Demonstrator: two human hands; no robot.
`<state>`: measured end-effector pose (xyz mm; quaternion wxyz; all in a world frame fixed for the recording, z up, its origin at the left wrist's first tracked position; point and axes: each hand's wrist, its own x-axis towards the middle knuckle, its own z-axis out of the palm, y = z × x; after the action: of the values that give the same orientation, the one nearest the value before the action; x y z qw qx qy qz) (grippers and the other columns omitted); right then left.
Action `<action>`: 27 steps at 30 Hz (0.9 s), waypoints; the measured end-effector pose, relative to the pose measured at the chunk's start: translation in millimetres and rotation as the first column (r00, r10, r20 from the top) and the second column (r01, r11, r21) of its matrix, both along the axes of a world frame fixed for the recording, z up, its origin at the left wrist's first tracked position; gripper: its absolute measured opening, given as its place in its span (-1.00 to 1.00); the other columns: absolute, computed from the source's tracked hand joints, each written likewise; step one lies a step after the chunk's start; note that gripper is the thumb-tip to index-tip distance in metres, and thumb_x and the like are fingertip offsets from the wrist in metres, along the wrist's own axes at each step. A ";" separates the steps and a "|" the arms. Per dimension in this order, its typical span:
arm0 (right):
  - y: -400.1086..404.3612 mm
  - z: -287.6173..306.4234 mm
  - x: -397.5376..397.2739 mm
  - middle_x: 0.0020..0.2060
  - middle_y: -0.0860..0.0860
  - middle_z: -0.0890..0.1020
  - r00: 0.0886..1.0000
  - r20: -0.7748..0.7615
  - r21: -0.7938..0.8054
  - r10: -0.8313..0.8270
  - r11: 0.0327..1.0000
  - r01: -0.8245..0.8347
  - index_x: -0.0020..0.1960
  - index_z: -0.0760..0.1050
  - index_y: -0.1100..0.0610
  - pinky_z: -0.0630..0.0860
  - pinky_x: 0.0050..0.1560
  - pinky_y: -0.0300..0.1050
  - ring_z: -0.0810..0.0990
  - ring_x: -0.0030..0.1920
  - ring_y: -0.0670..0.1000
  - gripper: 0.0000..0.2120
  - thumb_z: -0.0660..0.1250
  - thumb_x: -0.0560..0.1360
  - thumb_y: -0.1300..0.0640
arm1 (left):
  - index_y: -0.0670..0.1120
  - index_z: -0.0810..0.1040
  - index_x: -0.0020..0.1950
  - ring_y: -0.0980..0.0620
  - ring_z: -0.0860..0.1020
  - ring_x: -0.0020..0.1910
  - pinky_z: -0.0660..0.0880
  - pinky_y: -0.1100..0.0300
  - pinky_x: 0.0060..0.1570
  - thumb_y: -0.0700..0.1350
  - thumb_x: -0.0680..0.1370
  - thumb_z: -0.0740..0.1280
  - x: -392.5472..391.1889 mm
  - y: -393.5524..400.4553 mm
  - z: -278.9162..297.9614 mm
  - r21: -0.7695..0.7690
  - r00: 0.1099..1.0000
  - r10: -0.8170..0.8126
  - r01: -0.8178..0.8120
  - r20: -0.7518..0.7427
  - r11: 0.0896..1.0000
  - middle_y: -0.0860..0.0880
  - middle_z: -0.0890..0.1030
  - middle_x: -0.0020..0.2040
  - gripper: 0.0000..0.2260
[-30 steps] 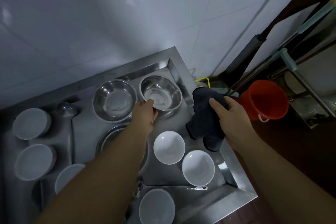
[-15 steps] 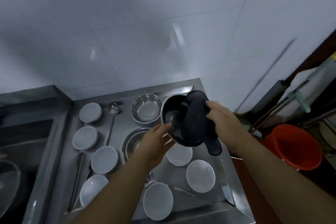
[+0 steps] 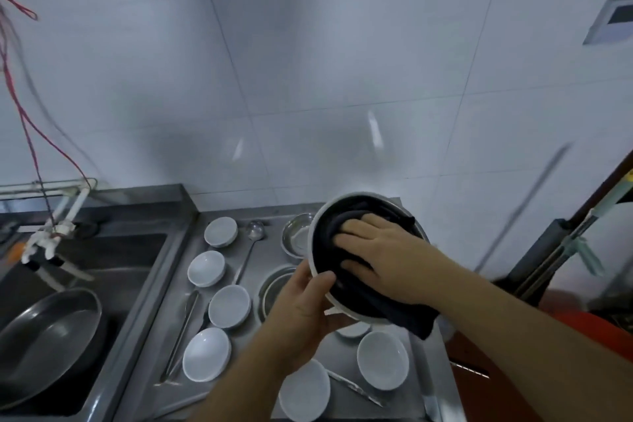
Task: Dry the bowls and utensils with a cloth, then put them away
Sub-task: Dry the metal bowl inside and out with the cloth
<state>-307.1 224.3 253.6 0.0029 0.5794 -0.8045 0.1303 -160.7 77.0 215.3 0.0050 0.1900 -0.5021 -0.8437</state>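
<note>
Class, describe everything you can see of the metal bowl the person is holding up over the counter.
The metal bowl looks like shiny steel, round, with a thin pale rim. It is held up above the counter, tilted so its opening faces the camera. The left hand grips its lower rim, thumb over the edge. Inside, a dark cloth covers nearly the whole interior and spills over the lower right rim. The right hand presses the cloth against the inside with fingers spread.
</note>
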 end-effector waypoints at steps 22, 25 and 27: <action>-87.7 22.9 61.3 0.01 -0.20 0.66 0.727 0.677 -0.153 -0.119 0.943 0.296 0.17 0.52 -0.23 0.60 0.10 -0.09 0.65 0.03 -0.16 -0.79 0.15 0.63 -0.14 | 0.04 0.70 0.22 -0.16 0.72 0.17 0.69 0.05 -0.02 0.26 0.40 0.60 6.0 -78.8 34.4 -0.162 0.993 0.018 -0.036 -0.113 0.986 -0.18 0.73 0.18 -0.51; -99.2 15.6 57.5 0.02 -0.19 0.59 0.833 0.542 -0.239 -0.114 0.929 0.283 0.15 0.46 -0.15 0.56 0.13 -0.04 0.57 0.05 -0.13 -0.88 0.18 0.66 -0.04 | 0.03 0.73 0.14 -0.15 0.73 0.15 0.70 -0.01 -0.02 0.11 0.54 0.51 11.8 -83.8 36.3 -0.091 0.998 0.005 -0.010 -0.059 0.996 -0.17 0.74 0.16 -0.75; -108.5 14.9 50.6 0.06 -0.12 0.55 0.920 0.362 -0.265 -0.152 0.929 0.258 0.16 0.44 -0.04 0.52 0.14 0.06 0.51 0.05 -0.04 -0.91 0.22 0.67 0.03 | -0.06 0.72 0.15 -0.18 0.73 0.13 0.71 -0.05 -0.05 0.05 0.58 0.49 15.3 -82.5 34.6 -0.036 0.999 0.036 -0.038 -0.038 0.999 -0.21 0.74 0.15 -0.77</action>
<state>-256.5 115.8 268.5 -0.0301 0.4526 -0.8198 0.3494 -145.4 -5.5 249.9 0.0335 0.1832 -0.5137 -0.8375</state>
